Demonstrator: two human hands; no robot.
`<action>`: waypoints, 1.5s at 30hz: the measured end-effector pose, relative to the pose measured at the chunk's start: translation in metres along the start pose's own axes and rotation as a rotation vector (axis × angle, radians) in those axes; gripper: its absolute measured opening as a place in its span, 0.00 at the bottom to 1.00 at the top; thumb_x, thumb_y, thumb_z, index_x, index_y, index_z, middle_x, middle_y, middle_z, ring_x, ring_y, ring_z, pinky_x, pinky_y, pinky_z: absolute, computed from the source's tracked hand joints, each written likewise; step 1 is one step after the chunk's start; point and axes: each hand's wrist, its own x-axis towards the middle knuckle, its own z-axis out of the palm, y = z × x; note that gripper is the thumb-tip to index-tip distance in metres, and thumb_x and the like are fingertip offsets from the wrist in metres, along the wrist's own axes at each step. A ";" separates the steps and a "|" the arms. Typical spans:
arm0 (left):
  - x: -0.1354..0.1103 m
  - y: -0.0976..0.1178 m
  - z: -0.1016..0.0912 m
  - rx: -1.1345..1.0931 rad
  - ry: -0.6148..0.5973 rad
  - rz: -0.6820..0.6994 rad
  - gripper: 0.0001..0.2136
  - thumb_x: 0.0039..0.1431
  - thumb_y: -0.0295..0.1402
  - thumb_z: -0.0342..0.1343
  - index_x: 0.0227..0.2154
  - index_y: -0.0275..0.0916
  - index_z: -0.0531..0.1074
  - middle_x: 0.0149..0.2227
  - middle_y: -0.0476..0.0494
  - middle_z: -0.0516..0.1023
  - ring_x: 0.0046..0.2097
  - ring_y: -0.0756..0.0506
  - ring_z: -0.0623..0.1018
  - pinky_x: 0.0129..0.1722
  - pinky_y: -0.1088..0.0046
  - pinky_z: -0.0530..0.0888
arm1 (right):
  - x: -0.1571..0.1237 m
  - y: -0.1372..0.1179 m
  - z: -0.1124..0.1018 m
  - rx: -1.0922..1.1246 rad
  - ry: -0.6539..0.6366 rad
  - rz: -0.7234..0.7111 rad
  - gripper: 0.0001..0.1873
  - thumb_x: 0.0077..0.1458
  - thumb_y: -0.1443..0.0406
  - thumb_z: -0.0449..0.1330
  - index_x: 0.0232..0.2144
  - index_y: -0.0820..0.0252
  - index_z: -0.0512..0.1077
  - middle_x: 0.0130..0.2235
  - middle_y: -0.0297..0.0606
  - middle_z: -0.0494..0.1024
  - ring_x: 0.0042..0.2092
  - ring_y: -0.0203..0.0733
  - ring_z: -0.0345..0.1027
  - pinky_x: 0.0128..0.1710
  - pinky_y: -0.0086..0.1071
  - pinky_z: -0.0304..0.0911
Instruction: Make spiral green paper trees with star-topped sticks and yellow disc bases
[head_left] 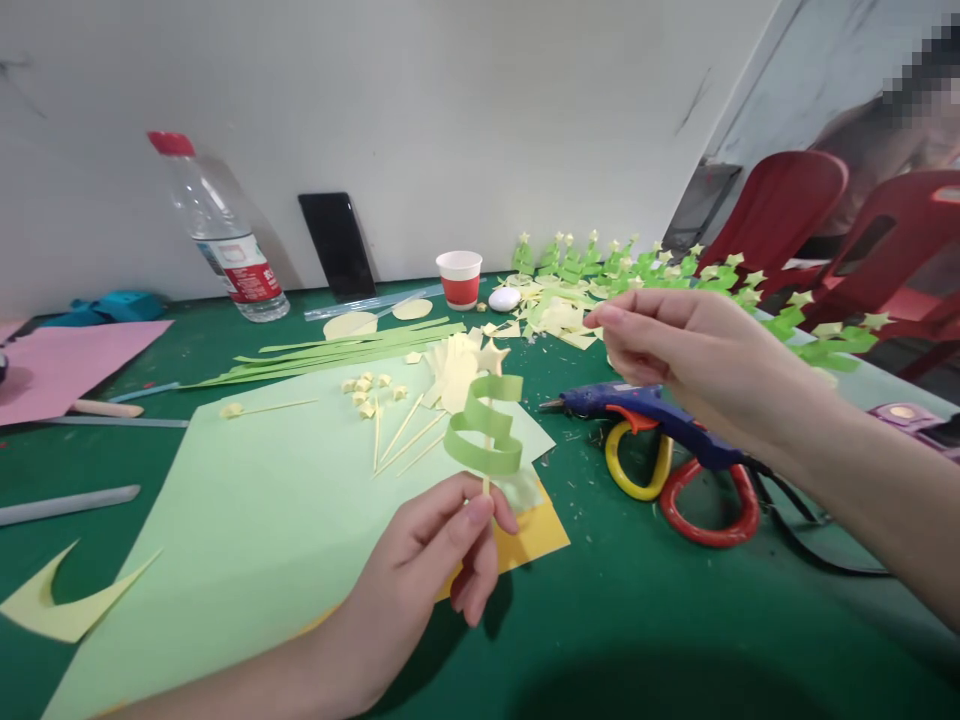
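Note:
My left hand (pixel 439 560) pinches the lower end of a thin stick (pixel 487 487) between thumb and forefinger. A green paper strip (pixel 491 460) zigzags up the stick in loops that narrow upward, and a pale yellow paper star (pixel 491 358) tops it. To the right, my right hand (pixel 675 340) is raised above a glue gun (pixel 660 415), its thumb and forefinger pressed together. Whatever may be between those fingertips is too small to make out. Small folded stars (pixel 366 390) and several loose sticks (pixel 409 428) lie on a light green sheet (pixel 277 500) beyond my left hand.
Scissors (pixel 709 508) with yellow and red handles lie under the glue gun. Behind are green strips (pixel 352 350), paper scraps (pixel 559 310), a paper cup (pixel 459 280), a phone (pixel 337 245) and a bottle (pixel 225 240). Finished paper trees (pixel 592 255) line the back right. A person sits beyond red chairs (pixel 780 210).

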 end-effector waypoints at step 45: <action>0.002 -0.001 -0.001 -0.002 0.007 -0.012 0.13 0.57 0.43 0.47 0.25 0.39 0.65 0.12 0.56 0.61 0.17 0.54 0.58 0.20 0.79 0.57 | 0.022 0.016 0.016 -0.608 -0.437 -0.252 0.27 0.43 0.79 0.46 0.44 0.61 0.70 0.40 0.37 0.73 0.35 0.33 0.64 0.32 0.25 0.61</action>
